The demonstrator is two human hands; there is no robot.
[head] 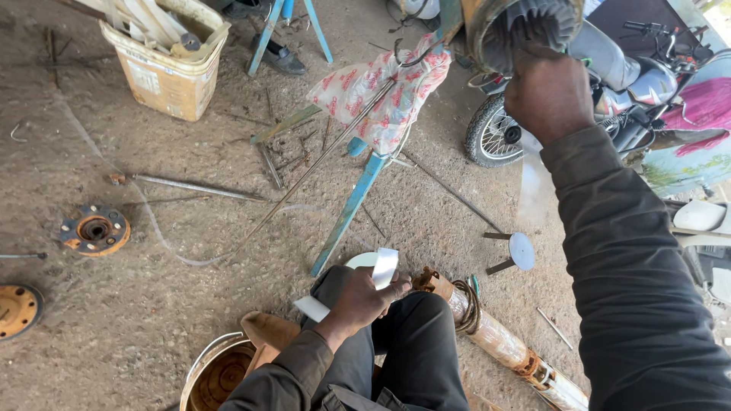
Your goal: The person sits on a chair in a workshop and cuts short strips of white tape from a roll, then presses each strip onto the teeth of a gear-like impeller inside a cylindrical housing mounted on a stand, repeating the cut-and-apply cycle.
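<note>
Left hand fingers clenched around a white strip above the knee; raised right hand grips a toothed metal part.

Person's own body, seen from above: bare left hand and right hand, long dark grey-brown jacket sleeves with plain cuffs, and black trousers.
</note>
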